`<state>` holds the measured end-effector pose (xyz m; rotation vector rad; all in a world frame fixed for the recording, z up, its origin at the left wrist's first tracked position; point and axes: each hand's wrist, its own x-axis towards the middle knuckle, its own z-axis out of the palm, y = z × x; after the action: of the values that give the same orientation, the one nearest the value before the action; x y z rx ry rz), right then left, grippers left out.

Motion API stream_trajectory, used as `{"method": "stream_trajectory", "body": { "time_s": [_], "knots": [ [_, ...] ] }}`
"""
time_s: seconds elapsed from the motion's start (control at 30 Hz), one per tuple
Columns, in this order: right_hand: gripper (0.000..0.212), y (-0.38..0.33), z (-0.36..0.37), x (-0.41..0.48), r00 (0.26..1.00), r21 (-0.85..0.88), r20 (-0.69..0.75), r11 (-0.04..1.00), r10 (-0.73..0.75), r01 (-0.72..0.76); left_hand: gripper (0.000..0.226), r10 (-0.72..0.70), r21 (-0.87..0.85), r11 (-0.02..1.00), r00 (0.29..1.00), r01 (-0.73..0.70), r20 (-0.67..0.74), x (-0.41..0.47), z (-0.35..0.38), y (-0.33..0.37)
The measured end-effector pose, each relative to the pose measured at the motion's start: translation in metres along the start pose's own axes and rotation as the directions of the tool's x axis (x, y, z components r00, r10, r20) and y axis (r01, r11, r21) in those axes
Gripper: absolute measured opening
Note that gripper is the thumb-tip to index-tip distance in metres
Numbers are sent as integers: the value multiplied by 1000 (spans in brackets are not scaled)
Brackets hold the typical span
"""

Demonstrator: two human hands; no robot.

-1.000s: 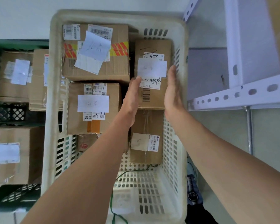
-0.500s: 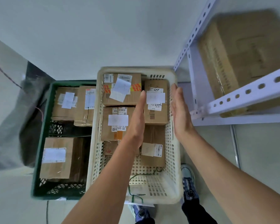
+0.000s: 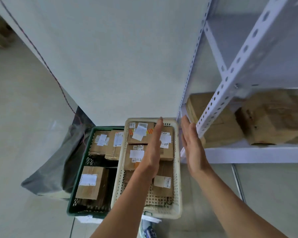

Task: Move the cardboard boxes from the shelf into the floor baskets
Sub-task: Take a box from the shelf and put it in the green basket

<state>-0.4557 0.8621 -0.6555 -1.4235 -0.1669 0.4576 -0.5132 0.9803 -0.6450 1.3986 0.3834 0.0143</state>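
hands: left hand (image 3: 153, 152) and right hand (image 3: 193, 148) empty, flat, palms facing, narrowly apart over white basket (image 3: 178, 186) | target: nearest cardboard box (image 3: 222, 131) at left end of shelf (image 3: 248, 154), behind front upright (image 3: 213, 103) | relation: box lies right of and beyond both hands, right hand nearer, long axis blurred | next: probably reach right

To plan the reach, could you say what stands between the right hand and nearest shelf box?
Head view: the perforated upright stands between right hand and box.
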Motion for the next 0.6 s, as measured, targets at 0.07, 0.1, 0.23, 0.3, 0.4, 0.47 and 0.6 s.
{"method": "stream_trajectory", "body": {
  "time_s": [0.07,0.1,0.23,0.3,0.4,0.47,0.6],
  "knots": [
    [96,-23,-11,-23,999,24,20,999,-39,39,103,27,17,1000,1000,-27,-15,-26,19,22],
    [86,-34,-18,-34,998,38,33,998,-54,53,104,36,30,999,999,-36,-22,-39,30,32],
    [86,-80,-53,-82,993,61,71,994,-98,94,91,93,96,991,995,-89,-39,-89,83,64],
    [81,-97,-79,-106,993,34,64,995,-96,94,92,112,86,990,992,-107,-51,-109,114,75],
    [69,-117,-122,-137,993,-71,11,991,-114,115,76,139,54,989,990,-137,-38,-134,161,91],
    [84,-132,-148,-157,992,-40,27,991,-123,124,76,145,48,988,989,-144,-25,-150,191,97],
    [103,-158,-194,-194,987,-16,2,987,-162,162,72,151,10,988,988,-151,10,-166,248,97]
  ]
}}
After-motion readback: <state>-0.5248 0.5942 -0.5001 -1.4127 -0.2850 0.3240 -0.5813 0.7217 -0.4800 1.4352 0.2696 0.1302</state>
